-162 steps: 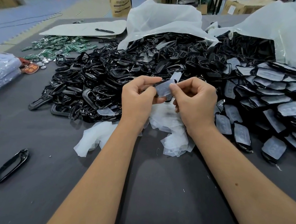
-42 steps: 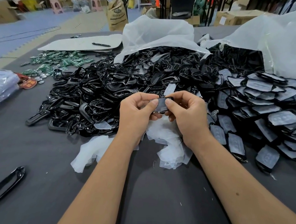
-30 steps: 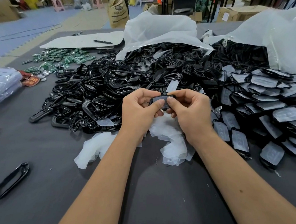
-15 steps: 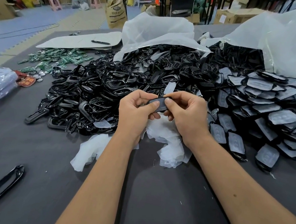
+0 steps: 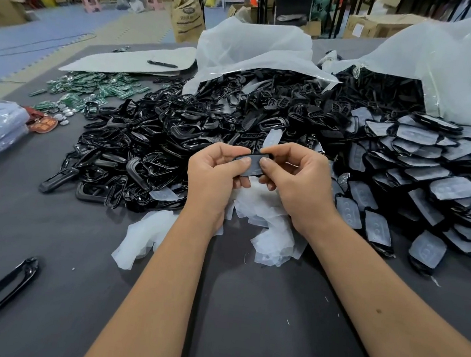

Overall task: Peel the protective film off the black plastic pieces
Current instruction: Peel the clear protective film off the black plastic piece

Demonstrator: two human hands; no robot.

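two hands at mid-table: left hand (image 5: 214, 173) and right hand (image 5: 297, 181) each pinch an end of one small black plastic piece (image 5: 248, 165), fingers curled on it; a second ago its pale film stood lifted, now only a translucent film strip (image 5: 271, 140) shows above the right fingers (image 5: 267, 162), so this peel looks nearly done. open grey table (image 5: 243, 323) lies toward the person, heap of discarded white film (image 5: 270, 225) just below the hands, pile of film-covered black pieces (image 5: 430, 174) close on the right.
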